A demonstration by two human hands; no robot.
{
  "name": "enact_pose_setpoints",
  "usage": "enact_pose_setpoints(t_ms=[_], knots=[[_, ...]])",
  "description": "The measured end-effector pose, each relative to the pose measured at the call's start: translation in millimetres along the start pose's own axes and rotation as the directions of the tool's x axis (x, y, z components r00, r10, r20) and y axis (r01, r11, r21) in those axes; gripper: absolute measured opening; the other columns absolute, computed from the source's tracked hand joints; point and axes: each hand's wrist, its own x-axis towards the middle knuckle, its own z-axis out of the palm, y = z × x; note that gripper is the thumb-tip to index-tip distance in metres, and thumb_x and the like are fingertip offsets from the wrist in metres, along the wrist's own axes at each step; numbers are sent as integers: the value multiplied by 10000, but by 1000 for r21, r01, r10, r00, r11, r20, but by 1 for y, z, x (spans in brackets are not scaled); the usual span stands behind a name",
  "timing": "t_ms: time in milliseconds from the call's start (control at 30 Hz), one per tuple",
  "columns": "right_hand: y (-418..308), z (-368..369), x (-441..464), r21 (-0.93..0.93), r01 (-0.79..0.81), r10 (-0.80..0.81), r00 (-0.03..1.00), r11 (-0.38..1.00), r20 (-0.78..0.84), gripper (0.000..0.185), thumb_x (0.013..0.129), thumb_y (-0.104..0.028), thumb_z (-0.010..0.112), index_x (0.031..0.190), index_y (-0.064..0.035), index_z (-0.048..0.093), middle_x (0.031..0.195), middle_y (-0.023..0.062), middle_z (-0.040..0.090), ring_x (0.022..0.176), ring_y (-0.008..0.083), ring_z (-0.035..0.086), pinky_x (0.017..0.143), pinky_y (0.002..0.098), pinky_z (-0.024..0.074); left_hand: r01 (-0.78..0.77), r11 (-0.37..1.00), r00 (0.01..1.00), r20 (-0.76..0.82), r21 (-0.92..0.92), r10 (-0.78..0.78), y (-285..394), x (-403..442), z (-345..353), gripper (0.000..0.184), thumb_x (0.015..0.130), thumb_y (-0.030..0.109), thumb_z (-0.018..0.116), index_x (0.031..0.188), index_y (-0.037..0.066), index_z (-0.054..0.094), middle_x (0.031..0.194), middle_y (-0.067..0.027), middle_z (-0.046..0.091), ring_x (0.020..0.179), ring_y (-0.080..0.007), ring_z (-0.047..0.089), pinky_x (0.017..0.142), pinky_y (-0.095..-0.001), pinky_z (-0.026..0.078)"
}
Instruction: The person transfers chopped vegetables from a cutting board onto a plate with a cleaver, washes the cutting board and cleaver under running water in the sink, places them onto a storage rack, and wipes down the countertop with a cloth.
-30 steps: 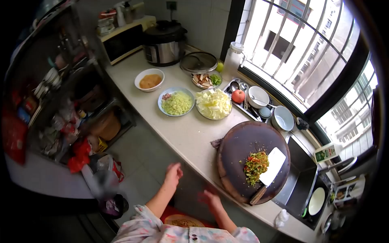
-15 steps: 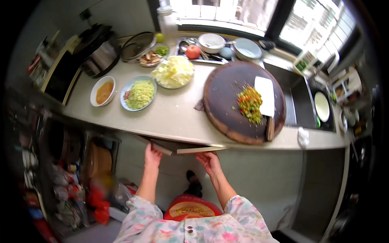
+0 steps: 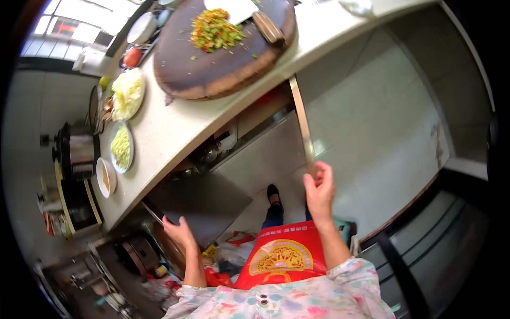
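Note:
Two cabinet doors beneath the counter stand swung outward. My right hand (image 3: pixel 320 192) has its fingers curled at the outer end of the right cabinet door (image 3: pixel 302 119), whose pale top edge points toward me. My left hand (image 3: pixel 182 237) is at the outer end of the left cabinet door (image 3: pixel 210 199), fingertips near its edge and thumb apart. Between the doors, metal cookware (image 3: pixel 206 153) shows in the dark cabinet, partly hidden by the counter. I wear a red apron (image 3: pixel 279 255) with a gold print.
On the counter (image 3: pixel 183 125) are a round chopping board (image 3: pixel 186 72) with chopped vegetables (image 3: pixel 212 32) and a cleaver (image 3: pixel 268 27), a cabbage plate (image 3: pixel 127 94), a shredded-vegetable plate (image 3: pixel 121 146) and a white bowl (image 3: pixel 106 178). Bags lie low at left; a dark-framed glass piece (image 3: pixel 435 250) stands right.
Both cabinet doors have swung wider, exposing the inside. My hands have moved apart, the right one with its door. The view has turned and shifted toward the cabinet.

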Motion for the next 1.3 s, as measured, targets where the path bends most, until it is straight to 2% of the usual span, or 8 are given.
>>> enact_pose_setpoints(t_ms=[100, 233, 400, 733, 800, 967, 1133, 1300], knots=[[-4, -12, 1, -307, 311, -351, 933, 900, -83, 478, 714, -36, 623, 1175, -39, 494, 1054, 141, 527, 946, 301, 526, 776, 361, 442, -338, 939, 909, 235, -68, 344, 30, 18, 41, 629, 706, 98, 661, 1269, 1, 398, 1240, -208, 435, 1170, -344, 409, 997, -378, 315], [4, -17, 10, -746, 359, -575, 817, 560, -38, 469, 700, -64, 644, 1156, -56, 532, 1110, 136, 524, 963, 303, 534, 820, 394, 418, -405, 867, 827, 288, -290, 483, 15, 84, 138, 564, 728, 123, 655, 1231, -15, 441, 1195, -218, 473, 1144, -348, 436, 981, -374, 335], [19, -13, 27, -790, 378, -694, 716, 483, -81, 403, 706, 5, 635, 1099, -42, 560, 987, 120, 597, 846, 283, 588, 721, 356, 458, -375, 906, 892, 341, 194, 297, 45, 170, 182, 351, 795, 78, 590, 1108, -70, 528, 1062, -193, 573, 1009, -284, 553, 899, -371, 406], [24, -2, 26, -933, 244, -722, 691, 264, -24, 406, 715, -4, 636, 1103, 21, 518, 996, 169, 578, 831, 308, 572, 719, 381, 444, -297, 928, 916, 342, 227, 210, 77, 205, 234, 321, 805, 72, 576, 1089, -73, 537, 1035, -193, 582, 979, -288, 563, 881, -375, 414], [25, 9, 20, -810, 354, -754, 638, 468, -157, 328, 740, -22, 569, 1066, -6, 540, 1062, 187, 539, 911, 316, 547, 769, 415, 448, -269, 941, 920, 343, 206, 188, 76, 204, 238, 315, 807, 71, 573, 1085, -74, 539, 1030, -193, 584, 974, -289, 565, 877, -375, 416], [36, 109, 21, -346, 742, -652, 671, 575, 353, 308, 720, -75, 599, 1024, -36, 573, 1082, 154, 539, 991, 311, 540, 807, 384, 470, -212, 970, 928, 336, 119, 162, 72, 197, 242, 301, 812, 68, 566, 1076, -75, 543, 1017, -193, 589, 959, -290, 569, 869, -377, 420], [54, 254, 66, -38, 640, -431, 559, 768, 708, 303, 737, -114, 629, 1020, -26, 566, 1063, 191, 540, 989, 346, 525, 775, 376, 484, -176, 984, 938, 306, 23, 161, 65, 190, 239, 287, 816, 65, 558, 1066, -77, 547, 1003, -193, 594, 944, -292, 574, 860, -379, 424], [3, 296, 78, 318, 754, -788, 403, 574, 466, 289, 749, -111, 613, 1012, -2, 567, 1022, 205, 562, 1016, 359, 515, 830, 401, 446, -133, 975, 949, 261, -177, 177, 69, 174, 235, 274, 821, 62, 551, 1057, -79, 552, 990, -194, 598, 930, -294, 579, 851, -381, 428]])
